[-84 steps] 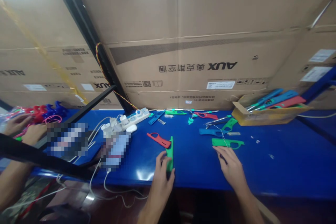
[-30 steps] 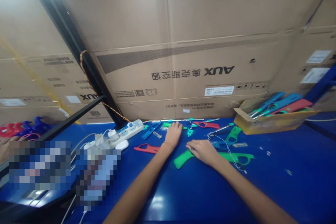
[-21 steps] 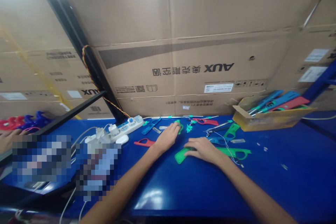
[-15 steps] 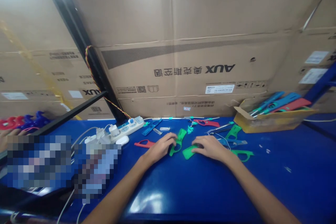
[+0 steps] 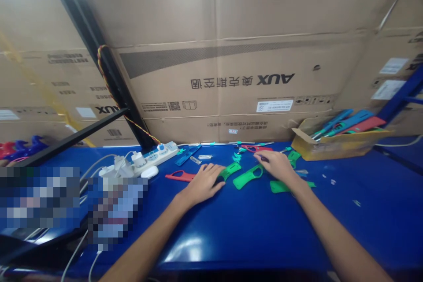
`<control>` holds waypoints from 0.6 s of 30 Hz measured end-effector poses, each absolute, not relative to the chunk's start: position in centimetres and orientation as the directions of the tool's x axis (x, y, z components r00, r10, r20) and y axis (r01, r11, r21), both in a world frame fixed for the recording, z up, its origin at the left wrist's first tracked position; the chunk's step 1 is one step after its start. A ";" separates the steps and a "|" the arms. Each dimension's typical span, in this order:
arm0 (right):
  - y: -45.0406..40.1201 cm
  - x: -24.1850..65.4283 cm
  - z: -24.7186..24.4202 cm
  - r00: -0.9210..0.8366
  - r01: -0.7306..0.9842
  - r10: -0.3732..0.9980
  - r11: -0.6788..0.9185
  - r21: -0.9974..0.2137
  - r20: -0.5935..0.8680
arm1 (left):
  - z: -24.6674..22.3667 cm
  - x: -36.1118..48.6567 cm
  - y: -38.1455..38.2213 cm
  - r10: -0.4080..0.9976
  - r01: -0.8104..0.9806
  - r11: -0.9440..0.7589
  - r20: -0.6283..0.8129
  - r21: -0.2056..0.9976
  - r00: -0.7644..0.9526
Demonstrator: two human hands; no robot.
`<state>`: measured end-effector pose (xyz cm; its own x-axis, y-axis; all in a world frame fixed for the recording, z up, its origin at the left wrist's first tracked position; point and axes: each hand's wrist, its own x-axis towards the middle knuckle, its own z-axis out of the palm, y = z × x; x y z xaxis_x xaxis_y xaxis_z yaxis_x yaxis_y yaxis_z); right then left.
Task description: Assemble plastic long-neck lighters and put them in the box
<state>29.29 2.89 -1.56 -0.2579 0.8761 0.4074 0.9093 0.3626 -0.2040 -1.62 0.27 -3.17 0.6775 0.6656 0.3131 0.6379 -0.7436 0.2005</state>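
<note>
My left hand (image 5: pixel 204 183) curls over the looped end of a green lighter casing half (image 5: pixel 233 168), thumb on the near side, the casing flat on the blue table (image 5: pixel 211 233). A second green lighter casing half (image 5: pixel 245 179) lies between my hands, touched by neither. My right hand (image 5: pixel 276 166) is closed on a small dark object (image 5: pixel 263 158), mostly hidden by the fingers. Under its wrist lies another green casing piece (image 5: pixel 279 186), partly covered. A red casing (image 5: pixel 180 176) sits left of my left hand.
At the back right, an open carton (image 5: pixel 343 145) holds several blue and red lighters. A white power strip (image 5: pixel 158 155) with plugs and cables stands at the left. Small clear parts (image 5: pixel 205 157), a blue casing (image 5: pixel 188 155) and a red casing (image 5: pixel 256 148) lie towards the back.
My right hand has moved back and right with the dark object, uncovering the green casing it was over. The left-hand casing has turned, its free end now pointing further right.
</note>
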 end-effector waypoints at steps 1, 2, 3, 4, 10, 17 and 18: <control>3.0 29.5 -1.4 -0.232 0.918 0.879 0.339 -0.205 0.416 | -2.9 -1.8 0.5 0.655 0.628 -0.753 0.316 0.197 0.686; 3.0 29.7 -1.3 -0.211 0.924 0.881 0.320 -0.207 0.422 | -2.6 -1.8 0.9 0.657 0.635 -0.749 0.327 0.186 0.679; 3.0 29.8 -1.1 -0.201 0.928 0.884 0.310 -0.208 0.423 | -2.3 -1.8 1.6 0.669 0.660 -0.734 0.348 0.163 0.657; 2.9 29.7 -1.0 -0.205 0.927 0.886 0.312 -0.209 0.415 | -2.0 -1.6 2.6 0.694 0.708 -0.695 0.375 0.126 0.614; 1.7 27.2 -0.7 -0.422 0.859 0.871 0.473 -0.197 0.251 | -0.6 1.0 11.1 0.760 0.813 -0.582 0.361 0.006 0.541; 2.2 28.8 -1.0 -0.401 0.878 0.896 0.435 -0.200 0.189 | -1.9 3.5 14.5 0.743 0.791 -0.593 0.275 -0.150 0.610; 2.4 29.4 -1.0 -0.373 0.889 0.905 0.412 -0.201 0.202 | -2.0 3.5 14.4 0.738 0.785 -0.597 0.272 -0.164 0.618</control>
